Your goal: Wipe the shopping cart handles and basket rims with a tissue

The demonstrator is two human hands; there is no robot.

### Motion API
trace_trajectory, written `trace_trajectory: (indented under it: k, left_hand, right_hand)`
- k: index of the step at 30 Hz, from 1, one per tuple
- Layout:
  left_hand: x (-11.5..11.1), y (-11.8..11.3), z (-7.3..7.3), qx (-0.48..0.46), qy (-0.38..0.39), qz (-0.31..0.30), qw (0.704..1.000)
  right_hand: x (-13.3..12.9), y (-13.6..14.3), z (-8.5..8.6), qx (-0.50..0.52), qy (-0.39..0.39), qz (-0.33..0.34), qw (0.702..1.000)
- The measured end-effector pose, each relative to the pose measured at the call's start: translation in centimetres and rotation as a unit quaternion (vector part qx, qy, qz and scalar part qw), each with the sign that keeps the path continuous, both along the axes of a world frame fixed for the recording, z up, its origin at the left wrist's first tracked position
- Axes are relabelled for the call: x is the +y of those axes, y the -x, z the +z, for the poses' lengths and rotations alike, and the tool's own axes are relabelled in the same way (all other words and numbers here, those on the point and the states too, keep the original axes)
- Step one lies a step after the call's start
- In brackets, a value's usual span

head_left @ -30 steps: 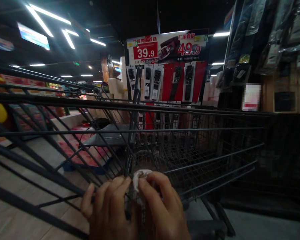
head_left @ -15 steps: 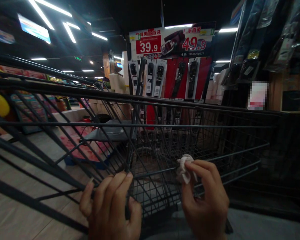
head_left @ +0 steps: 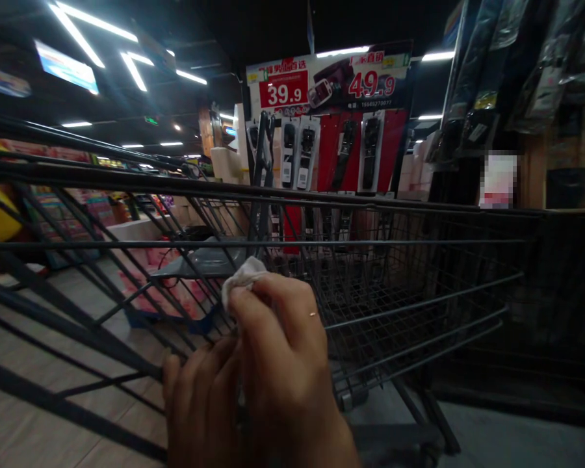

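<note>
A dark metal shopping cart (head_left: 394, 242) fills the view in front of me, its wire side running from left to right. My left hand (head_left: 199, 396) is low in the view with its fingers curled over a bar of the cart; my right hand partly covers it. Between thumb and fingers of my right hand (head_left: 287, 351) is a crumpled white tissue (head_left: 244, 276). That hand is at the cart's wire side, just above and right of my left hand. Whether the tissue touches a bar, I cannot tell.
Behind the cart stands a rack of packaged belts (head_left: 307, 156) under a price sign (head_left: 329, 84). A grey child-seat flap (head_left: 209, 257) is in the cart. Pink packages (head_left: 160, 279) are stacked at left. Bagged goods (head_left: 497, 97) hang at right.
My right hand has moved left with the tissue, from over the cart's wires to in front of my left hand. The left hand stays about where it was.
</note>
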State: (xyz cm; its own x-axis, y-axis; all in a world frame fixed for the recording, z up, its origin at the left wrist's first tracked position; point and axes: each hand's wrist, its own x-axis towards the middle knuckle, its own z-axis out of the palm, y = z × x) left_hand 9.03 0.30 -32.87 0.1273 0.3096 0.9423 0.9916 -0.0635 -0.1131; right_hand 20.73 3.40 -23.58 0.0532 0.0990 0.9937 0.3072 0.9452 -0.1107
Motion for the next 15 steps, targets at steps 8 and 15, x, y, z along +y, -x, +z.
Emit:
trace_trajectory:
  k: [8, 15]
  left_hand:
    - [-0.4, -0.2, 1.6, 0.058, -0.014, -0.004, 0.998]
    - [-0.3, -0.2, 1.9, 0.083, -0.015, -0.014, 0.996]
  right_hand:
    - [1.9, -2.8, -2.3, 0.010, 0.036, -0.073, 0.997]
    - [3.6, -6.3, -2.5, 0.082, 0.035, -0.202, 0.975]
